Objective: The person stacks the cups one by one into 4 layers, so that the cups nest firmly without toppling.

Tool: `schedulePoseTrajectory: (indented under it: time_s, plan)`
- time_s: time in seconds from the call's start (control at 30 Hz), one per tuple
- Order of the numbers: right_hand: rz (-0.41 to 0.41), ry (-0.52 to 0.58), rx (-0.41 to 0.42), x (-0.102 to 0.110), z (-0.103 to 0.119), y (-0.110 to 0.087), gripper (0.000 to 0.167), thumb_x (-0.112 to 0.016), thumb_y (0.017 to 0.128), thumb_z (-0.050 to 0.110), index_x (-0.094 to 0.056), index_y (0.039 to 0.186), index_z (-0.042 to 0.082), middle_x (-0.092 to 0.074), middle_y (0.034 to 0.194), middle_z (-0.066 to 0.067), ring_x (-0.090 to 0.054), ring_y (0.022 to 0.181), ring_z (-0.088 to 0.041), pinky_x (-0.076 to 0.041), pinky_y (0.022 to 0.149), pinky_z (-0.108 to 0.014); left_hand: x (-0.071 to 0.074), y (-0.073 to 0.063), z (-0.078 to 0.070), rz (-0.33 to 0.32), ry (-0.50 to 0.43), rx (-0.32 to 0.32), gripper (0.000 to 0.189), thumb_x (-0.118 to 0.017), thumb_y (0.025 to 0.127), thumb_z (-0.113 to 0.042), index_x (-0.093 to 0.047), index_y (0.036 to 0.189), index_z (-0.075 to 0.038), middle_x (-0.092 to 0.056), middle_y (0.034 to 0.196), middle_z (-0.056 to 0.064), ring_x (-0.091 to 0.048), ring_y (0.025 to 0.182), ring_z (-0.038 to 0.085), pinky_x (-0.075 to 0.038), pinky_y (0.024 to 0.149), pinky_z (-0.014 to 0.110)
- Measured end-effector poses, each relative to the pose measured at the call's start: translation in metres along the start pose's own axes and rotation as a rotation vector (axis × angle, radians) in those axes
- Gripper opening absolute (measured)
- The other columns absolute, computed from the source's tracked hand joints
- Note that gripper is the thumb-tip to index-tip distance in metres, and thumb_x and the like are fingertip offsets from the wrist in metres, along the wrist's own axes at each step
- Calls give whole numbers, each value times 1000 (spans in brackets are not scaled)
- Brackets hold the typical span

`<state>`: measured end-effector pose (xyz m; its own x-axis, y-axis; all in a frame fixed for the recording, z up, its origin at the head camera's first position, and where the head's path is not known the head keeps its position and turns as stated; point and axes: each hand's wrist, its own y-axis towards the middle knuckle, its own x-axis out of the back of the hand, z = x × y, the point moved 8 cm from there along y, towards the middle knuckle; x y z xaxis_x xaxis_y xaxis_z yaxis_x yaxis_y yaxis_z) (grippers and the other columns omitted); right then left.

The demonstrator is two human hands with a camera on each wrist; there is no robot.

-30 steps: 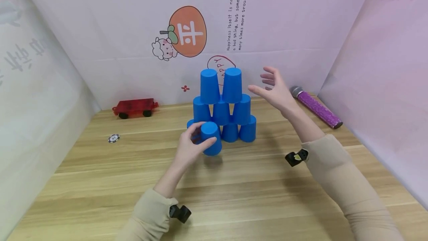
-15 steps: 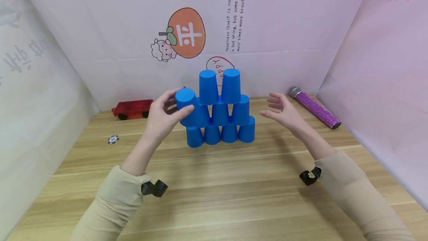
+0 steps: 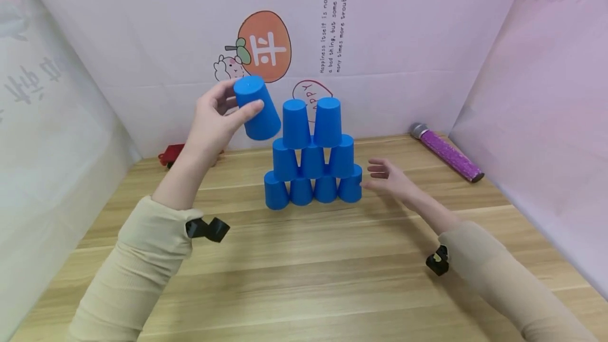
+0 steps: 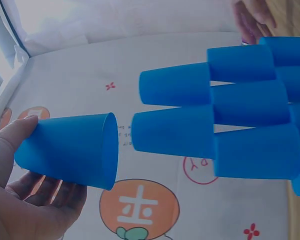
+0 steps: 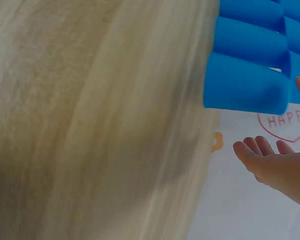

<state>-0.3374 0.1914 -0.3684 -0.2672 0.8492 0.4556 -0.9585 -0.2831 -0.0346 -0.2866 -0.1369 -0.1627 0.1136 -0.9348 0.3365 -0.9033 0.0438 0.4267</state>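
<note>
In the head view my left hand grips a blue cup, mouth down and slightly tilted, in the air left of the pyramid's top. The left wrist view shows the thumb and fingers around this held cup, apart from the others. A pyramid of blue cups stands on the table: several in the bottom row, three in the middle row, two on top. My right hand, holding nothing, hovers beside the bottom row's right end, fingers loosely bent; the right wrist view shows the hand near the cups.
On the wooden table, a purple microphone lies at the back right. A red toy wagon at the back left is mostly behind my left arm. A printed cloth hangs behind the cups.
My left hand has lifted the blue cup from in front of the pyramid up and to the left, to top-row height. My right hand has come down from beside the top row to the bottom row.
</note>
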Motion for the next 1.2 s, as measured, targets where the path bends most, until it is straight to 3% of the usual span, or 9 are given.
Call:
schedulePoseTrajectory:
  time_s: [0.23, 0.43, 0.7, 1.2]
  plan:
    - [30, -18, -16, -14, -5, 13, 72, -65, 89, 24, -25, 144, 2, -34, 145, -27, -33, 134, -45, -34, 106, -59, 2, 28, -24, -5, 62, 20, 64, -68, 82, -45, -46, 137, -24, -53, 136, 2, -51, 125, 23, -43, 104, 47]
    - [33, -31, -7, -21, -8, 20, 70, -65, 89, 24, -27, 142, 0, -38, 141, -28, -38, 130, -45, -35, 105, -59, -2, 45, -35, 6, 78, 46, 66, -67, 81, -48, -43, 139, -27, -51, 139, -1, -48, 129, 20, -38, 108, 47]
    - [42, -63, -2, -27, -12, 24, 65, -64, 89, 23, -32, 139, -4, -43, 137, -29, -42, 126, -45, -37, 104, -58, -16, 58, -39, 35, 94, 52, 65, -67, 82, -47, -43, 139, -25, -50, 139, -1, -48, 128, 20, -42, 105, 43]
    - [22, -90, -13, -31, -11, 27, 63, -64, 89, 19, -32, 139, -2, -44, 136, -28, -44, 125, -45, -39, 103, -58, -58, 73, -38, 87, 102, 41, 62, -68, 81, -45, -48, 136, -24, -56, 133, -2, -53, 122, 14, -44, 103, 40]
